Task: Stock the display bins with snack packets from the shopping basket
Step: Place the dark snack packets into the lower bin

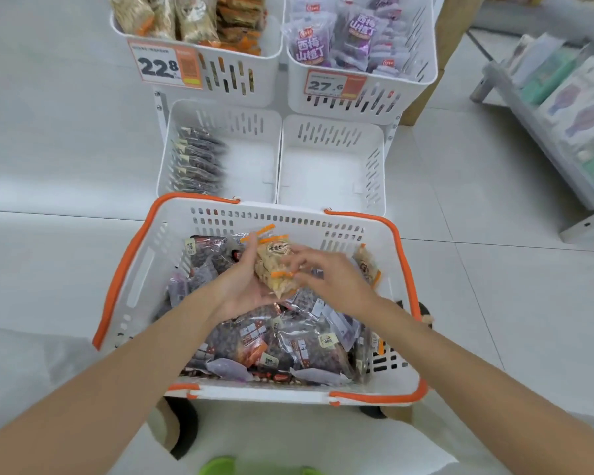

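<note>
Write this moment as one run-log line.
left hand: holds pale snack packets | right hand: pinches them | above shopping basket | lower left bin: dark packets

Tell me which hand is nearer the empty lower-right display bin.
Right. The right hand is over the basket, directly in front of the empty bin. The left hand, holding the tan packet, sits further left, before the neighbouring bin.

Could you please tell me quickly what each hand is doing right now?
Left hand: grips the pale snack packets over the basket.
Right hand: touches the same packets; its grip cannot be told, blurred.
</note>
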Demonstrator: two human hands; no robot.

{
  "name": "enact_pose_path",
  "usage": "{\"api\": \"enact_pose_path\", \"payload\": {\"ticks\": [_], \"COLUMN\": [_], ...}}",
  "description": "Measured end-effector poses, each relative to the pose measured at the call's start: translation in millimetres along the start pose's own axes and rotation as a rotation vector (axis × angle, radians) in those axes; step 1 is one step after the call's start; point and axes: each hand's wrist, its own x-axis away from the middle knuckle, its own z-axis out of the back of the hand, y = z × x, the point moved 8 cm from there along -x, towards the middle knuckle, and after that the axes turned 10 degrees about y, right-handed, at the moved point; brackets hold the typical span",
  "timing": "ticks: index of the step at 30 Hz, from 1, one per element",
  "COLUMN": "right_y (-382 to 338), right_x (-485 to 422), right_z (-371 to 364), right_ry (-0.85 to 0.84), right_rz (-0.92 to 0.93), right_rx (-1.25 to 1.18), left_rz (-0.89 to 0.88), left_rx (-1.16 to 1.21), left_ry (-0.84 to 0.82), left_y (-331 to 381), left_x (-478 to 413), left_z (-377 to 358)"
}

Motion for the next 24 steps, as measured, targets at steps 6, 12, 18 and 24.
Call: {"api": "enact_pose_path", "payload": {"ticks": [6,12,18,24], "right_y": [-20,-19,-36,-76], "right_x": [-17,-58,-105,-154], "right_z": [-25,-36,-46,-37], "right_ry": [0.091,0.161,0.065,0.003], "right_rz": [-0.119,-0.338,-0.441,-0.595], "right_rx": [-0.196,-0.285,-0.578,-0.891], "left_rz": [-0.200,-0.237,-0.540,-0.723], "left_rx": [-0.084,-0.097,-0.345,-0.371], "left_ry": [0.126,0.110,0.410,0.551], "left_y": [35,62,132,210], "left_x": [0,-3,3,9], "left_z": [16,29,41,41]}}
